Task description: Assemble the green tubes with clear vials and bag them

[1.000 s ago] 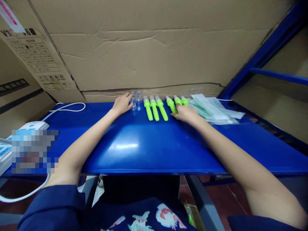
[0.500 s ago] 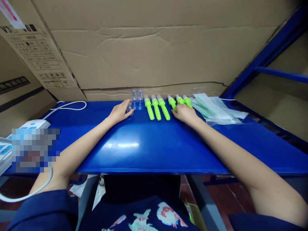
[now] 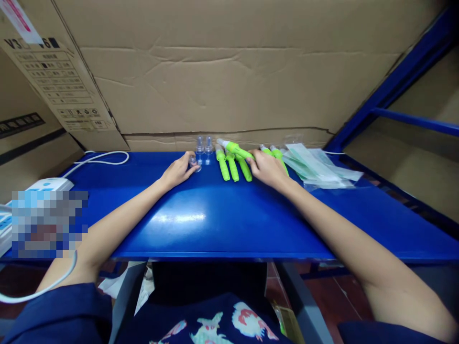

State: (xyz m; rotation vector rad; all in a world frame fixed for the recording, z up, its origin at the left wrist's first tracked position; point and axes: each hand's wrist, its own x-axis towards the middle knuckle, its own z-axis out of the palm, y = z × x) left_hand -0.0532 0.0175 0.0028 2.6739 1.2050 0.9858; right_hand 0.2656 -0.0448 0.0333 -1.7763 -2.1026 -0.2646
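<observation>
My left hand [image 3: 176, 171] is closed around a small clear plastic cap [image 3: 194, 165] at the table's far side. Just behind it, two more clear caps [image 3: 200, 145] stand upright. My right hand [image 3: 268, 167] grips the lower end of a bright green stick-like tool [image 3: 234, 149] with a clear tip. It is lifted and slants left, its tip pointing toward the standing caps. Beneath it lie three similar green tools [image 3: 232, 169] side by side. More green tools [image 3: 278, 155] are partly hidden behind my right hand.
Flat white-and-green packets in clear plastic [image 3: 322, 165] lie at the right on the blue table [image 3: 201, 234]. A white power strip [image 3: 50, 185] with a cable is at the left. Cardboard [image 3: 233, 91] walls the back, and a blue metal frame [image 3: 380, 91] rises at the right.
My right hand has picked up one green tool from the right-hand group and brought it left over the row of three. My left hand stays at its cap.
</observation>
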